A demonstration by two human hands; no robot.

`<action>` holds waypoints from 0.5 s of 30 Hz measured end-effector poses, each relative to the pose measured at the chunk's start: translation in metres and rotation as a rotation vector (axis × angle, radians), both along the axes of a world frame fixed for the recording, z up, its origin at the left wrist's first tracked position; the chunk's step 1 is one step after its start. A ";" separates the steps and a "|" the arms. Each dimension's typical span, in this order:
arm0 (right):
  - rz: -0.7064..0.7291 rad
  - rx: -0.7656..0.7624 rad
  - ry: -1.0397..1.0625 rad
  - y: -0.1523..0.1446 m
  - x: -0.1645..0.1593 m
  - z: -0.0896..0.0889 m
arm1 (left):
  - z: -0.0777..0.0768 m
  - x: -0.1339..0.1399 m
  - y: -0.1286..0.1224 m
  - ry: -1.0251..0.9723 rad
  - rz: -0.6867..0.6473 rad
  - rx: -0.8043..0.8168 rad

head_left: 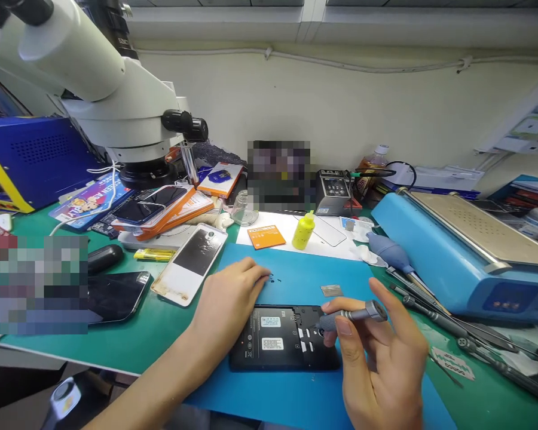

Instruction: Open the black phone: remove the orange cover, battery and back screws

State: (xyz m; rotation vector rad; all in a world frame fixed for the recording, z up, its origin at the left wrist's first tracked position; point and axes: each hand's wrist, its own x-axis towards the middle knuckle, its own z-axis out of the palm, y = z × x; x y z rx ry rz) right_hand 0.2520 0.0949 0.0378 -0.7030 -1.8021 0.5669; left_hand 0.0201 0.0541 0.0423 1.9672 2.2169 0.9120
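Observation:
An opened black phone (287, 352) lies on the blue mat (242, 397), its battery and inner parts facing up. My right hand (381, 358) grips a grey precision screwdriver (352, 316) between thumb and fingers. The driver slants down to the left over the phone's camera end; whether its tip touches cannot be made out. My left hand (228, 298) rests across the mat's left part, at the phone's far left corner. Its fingertips are pinched together beside several tiny dark screws (275, 279), and what they hold, if anything, is too small to see. A small grey metal piece (332, 291) lies beyond the phone.
A white phone (190, 266) lies left, below a microscope (116, 119) overhanging the bench. A yellow bottle (303, 230) and orange card (266, 236) stand at the back. On the right are a blue heating plate machine (466, 257), tweezers and tools (466, 328), and a razor blade (452, 364).

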 end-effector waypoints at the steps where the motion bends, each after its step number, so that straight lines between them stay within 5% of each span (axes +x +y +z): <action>1: 0.003 -0.002 -0.001 0.000 0.000 0.000 | 0.000 0.000 0.000 -0.013 0.005 -0.009; 7: 0.036 0.051 -0.011 -0.003 -0.001 0.003 | 0.001 -0.007 -0.018 -0.152 0.040 0.019; 15: 0.206 0.225 -0.182 -0.008 0.006 -0.007 | -0.007 -0.008 -0.049 -0.191 -0.211 -0.005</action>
